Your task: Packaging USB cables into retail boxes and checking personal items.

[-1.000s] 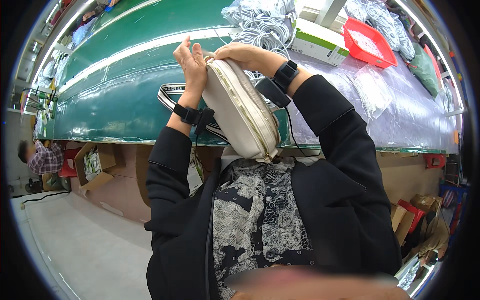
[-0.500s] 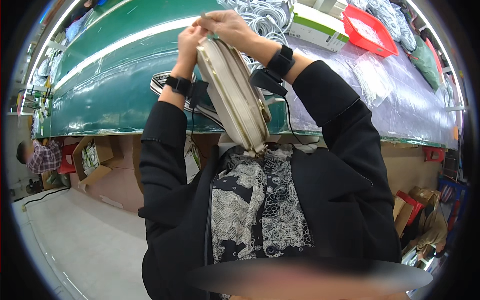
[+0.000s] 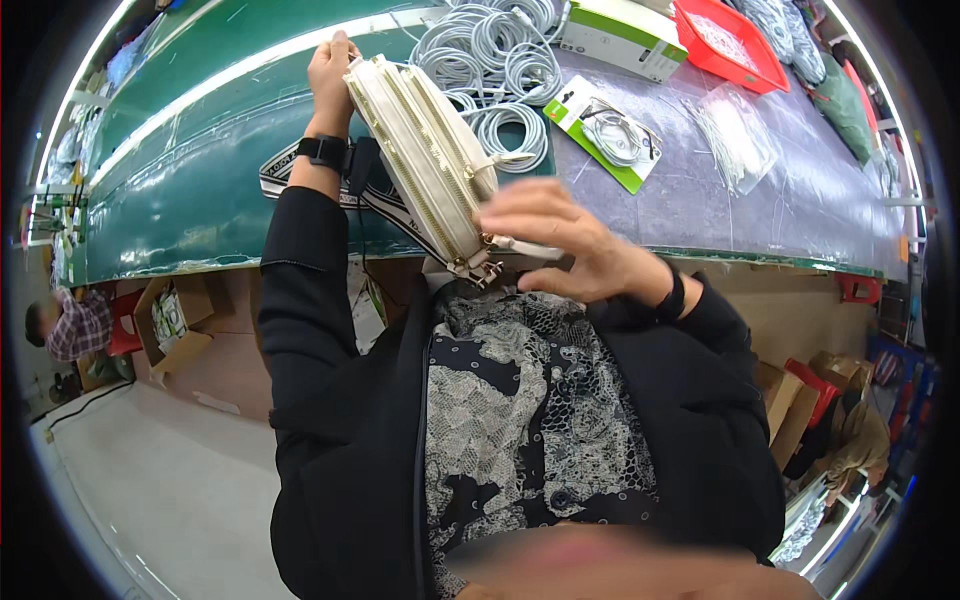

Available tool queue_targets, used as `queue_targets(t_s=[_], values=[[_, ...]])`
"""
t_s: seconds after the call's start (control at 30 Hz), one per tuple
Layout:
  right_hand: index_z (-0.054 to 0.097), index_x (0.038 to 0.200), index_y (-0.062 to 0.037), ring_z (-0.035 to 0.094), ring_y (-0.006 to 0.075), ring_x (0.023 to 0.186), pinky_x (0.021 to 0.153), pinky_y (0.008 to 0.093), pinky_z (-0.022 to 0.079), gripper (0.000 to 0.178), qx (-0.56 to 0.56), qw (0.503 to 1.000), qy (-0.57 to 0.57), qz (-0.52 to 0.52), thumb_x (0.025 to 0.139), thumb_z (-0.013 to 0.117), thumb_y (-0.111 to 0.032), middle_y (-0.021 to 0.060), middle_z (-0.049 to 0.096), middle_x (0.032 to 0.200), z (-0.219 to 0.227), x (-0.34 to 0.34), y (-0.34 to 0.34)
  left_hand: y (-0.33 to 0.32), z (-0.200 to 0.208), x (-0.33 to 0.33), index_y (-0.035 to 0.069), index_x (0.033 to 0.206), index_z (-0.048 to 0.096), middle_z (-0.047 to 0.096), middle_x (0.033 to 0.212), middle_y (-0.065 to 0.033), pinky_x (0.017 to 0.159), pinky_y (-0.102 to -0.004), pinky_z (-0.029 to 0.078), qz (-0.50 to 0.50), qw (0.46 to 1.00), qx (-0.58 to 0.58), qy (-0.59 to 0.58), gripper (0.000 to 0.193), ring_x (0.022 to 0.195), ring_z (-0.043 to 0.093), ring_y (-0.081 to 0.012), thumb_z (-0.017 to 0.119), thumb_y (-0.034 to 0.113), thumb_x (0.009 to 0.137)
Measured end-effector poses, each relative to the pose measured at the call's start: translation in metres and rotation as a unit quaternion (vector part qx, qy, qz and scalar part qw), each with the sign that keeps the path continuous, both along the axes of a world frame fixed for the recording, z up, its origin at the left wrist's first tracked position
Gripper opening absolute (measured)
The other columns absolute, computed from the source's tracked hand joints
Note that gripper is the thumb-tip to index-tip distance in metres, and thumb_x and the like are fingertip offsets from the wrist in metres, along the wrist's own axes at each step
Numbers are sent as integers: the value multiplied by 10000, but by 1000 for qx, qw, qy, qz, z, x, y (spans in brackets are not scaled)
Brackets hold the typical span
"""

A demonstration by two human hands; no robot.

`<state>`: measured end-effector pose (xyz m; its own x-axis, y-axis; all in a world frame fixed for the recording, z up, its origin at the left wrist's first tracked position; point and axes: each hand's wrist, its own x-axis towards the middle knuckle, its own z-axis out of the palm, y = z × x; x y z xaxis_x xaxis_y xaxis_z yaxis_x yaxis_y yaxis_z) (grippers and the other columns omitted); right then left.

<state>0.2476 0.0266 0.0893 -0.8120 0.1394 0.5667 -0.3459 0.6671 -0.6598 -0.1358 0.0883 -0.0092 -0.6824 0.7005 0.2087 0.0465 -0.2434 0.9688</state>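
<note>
1. Since half a second ago, the right hand point(image 3: 590, 245) has come down from the far end of the pale bag point(image 3: 425, 150) to its near end, close to the tummy
2. The right grip is wide, thumb and fingers spread and blurry, beside a short white tab point(image 3: 530, 248); I can't tell if they touch, and it seems best to pinch small bits gently with the fingertips
3. The bag slants across the near edge of the table point(image 3: 200, 180), between the two hands, its gold zips facing up; pulling slowly along the zip line should stop snags
4. To its left is a black-and-white strap point(image 3: 400, 215), best kept out of the zips
5. The left hand point(image 3: 328, 75) has its grip closed on the bag's far end; holding firm there should stop wobbles
6. Past the bag are a green-and-white pack point(image 3: 600, 130), loops of cable point(image 3: 455, 45), a box point(image 3: 625, 45) and a red basket point(image 3: 740, 75)
</note>
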Motion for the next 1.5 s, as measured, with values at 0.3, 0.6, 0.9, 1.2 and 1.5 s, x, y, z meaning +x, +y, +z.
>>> queue_targets(t_s=[0.3, 0.6, 0.9, 1.2, 1.5], values=[[453, 1372, -282, 408, 222, 1323, 1187, 451, 221, 662, 516, 857, 0, -3, 782, 656, -61, 48, 443, 1433, 26, -91, 77, -42, 14, 4, -26, 1098, 587, 646, 1014, -88, 761, -261, 471, 23, 989, -70, 125, 337, 912, 585, -125, 576, 284, 966], [618, 1006, -195, 612, 182, 1027, 1210, 431, 191, 241, 627, 746, -120, 190, 796, 641, -81, 1, 643, 973, 41, -154, 78, -125, 43, 19, -14, 1158, 577, 634, 1138, -123, 832, -297, 475, 15, 973, -80, 217, 273, 992, 600, -173, 541, 184, 972], [634, 901, -119, 646, 190, 879, 928, 349, 491, 155, 409, 910, 25, -62, 776, 711, -164, 4, 619, 757, 123, -150, 74, -177, -15, 27, 13, 1427, 365, 475, 1361, -235, 1021, -407, 401, -231, 910, -75, 336, 610, 1079, 593, -309, 353, 447, 998], [609, 1063, 6, 638, 211, 871, 766, 323, 518, 293, -220, 958, 83, -166, 834, 693, -157, 69, 656, 920, 204, -120, 166, -170, 80, 134, 25, 1375, 426, 652, 1067, -181, 840, -363, 505, -402, 897, 108, -150, 643, 808, 667, -213, 413, 531, 980], [599, 948, 39, 644, 261, 753, 629, 385, 494, 156, 338, 763, 325, -445, 832, 548, -51, 100, 631, 790, 218, -61, 231, -188, 9, 180, 16, 1227, 483, 580, 937, -50, 729, -327, 492, -385, 915, -95, -77, 335, 797, 589, -158, 538, 43, 898]])
